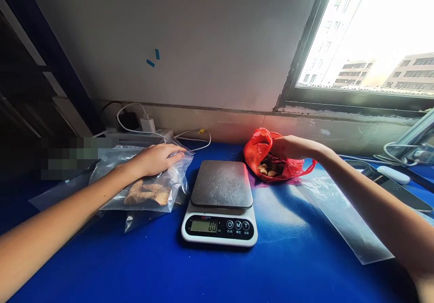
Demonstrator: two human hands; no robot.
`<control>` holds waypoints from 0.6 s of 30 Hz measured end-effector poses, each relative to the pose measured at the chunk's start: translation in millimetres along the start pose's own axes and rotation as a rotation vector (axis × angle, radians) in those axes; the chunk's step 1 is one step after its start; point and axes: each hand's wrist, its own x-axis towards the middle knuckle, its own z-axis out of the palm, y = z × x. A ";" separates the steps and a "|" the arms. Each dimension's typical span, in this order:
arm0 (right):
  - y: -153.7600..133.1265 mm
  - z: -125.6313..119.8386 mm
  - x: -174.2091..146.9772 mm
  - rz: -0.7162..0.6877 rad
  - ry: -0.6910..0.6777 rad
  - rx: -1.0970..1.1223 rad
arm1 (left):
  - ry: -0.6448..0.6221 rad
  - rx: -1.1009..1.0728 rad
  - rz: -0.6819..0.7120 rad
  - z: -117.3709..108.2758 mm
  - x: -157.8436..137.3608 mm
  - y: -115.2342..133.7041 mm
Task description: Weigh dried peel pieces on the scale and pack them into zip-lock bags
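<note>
My left hand (159, 159) rests on a clear plastic bag (115, 169), fingers stretched out and thumb apart. Inside that bag lie tan, curled pieces (148, 193) that look like dried mushrooms. On the right, my right hand (288, 147) reaches down into a red plastic bag (252, 153), its fingers hidden there. Small brown mushroom-like pieces (269, 169) show in the mouth of the red bag. Between the two bags stands a white digital kitchen scale (220, 237). Nothing lies on its steel plate (222, 183), and the display reads 0.0.
A flat clear plastic bag (346, 217) lies under my right forearm. Beyond it are a dark phone-like slab (393, 190) and a white oval object (392, 174). A white charger (147, 125) with a cable stands by the wall, behind the left bag. A window (366, 36) is at upper right.
</note>
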 end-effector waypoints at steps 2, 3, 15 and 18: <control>-9.8 -10.8 -1.9 0.016 -0.092 0.017 | -0.001 0.000 0.000 0.1 0.1 -0.5; -16.6 -16.9 -3.7 0.026 -0.156 0.043 | -0.001 0.000 -0.001 0.2 0.2 -0.9; -136.7 -26.9 -46.0 -0.375 -0.236 0.097 | -0.025 0.011 0.007 -1.0 0.9 2.3; -149.9 0.7 -47.7 -0.456 -0.017 0.023 | -0.025 0.011 -0.005 -1.4 0.4 4.5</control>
